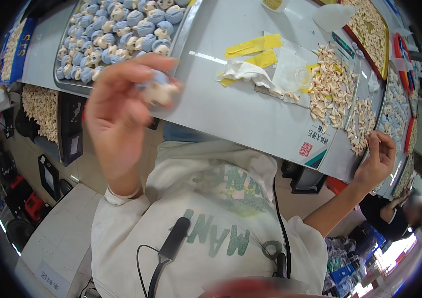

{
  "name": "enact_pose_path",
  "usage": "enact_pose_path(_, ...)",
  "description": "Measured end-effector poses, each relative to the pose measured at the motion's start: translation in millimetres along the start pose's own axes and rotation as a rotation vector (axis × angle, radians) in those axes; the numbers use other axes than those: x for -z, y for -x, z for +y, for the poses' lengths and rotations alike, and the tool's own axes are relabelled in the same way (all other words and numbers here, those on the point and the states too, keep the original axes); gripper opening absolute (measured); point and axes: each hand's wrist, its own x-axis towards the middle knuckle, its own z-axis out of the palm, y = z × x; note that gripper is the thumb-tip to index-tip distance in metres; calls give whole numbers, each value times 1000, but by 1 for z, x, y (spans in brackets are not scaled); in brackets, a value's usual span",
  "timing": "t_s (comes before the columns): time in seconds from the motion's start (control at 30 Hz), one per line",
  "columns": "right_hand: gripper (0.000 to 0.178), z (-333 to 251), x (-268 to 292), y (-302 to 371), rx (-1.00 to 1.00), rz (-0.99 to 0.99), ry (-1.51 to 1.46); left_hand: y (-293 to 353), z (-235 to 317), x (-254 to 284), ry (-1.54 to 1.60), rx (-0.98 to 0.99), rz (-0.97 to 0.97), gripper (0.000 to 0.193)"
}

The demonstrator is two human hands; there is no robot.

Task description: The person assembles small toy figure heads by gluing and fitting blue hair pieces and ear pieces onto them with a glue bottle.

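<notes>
My left grip (pixel 119 107) pinches a head (pixel 160 93), probably light, firm, best side-held; my right grip's (pixel 379 158) hold I cannot tell.

This place seems to be a workshop or a small factory room for handwork with toy parts. On the grey table (pixel 221 109), at the far left, a tray (pixel 187 25) is full of many similar doll heads (pixel 121 30) with blue hair. To the right lies a heap of small pale pieces (pixel 331 82); on the left, a blue bin (pixel 25 44) contains pale pieces too. Another person (pixel 388 213) is also present on the right.
</notes>
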Motion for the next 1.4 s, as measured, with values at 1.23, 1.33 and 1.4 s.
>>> enact_pose_path(1.23, 12, -75, -130, -27, 446, -644, 410, -4, -41, -64, 319, 380, -458, 29)
enact_pose_path(1.33, 13, -71, -116, -15, 408, -649, 137, -5, -34, -71, 407, 516, -381, 28)
enact_pose_path(1.4, 16, -71, -109, -4, 337, -547, 5, -2, -34, -74, 423, 535, -344, 28)
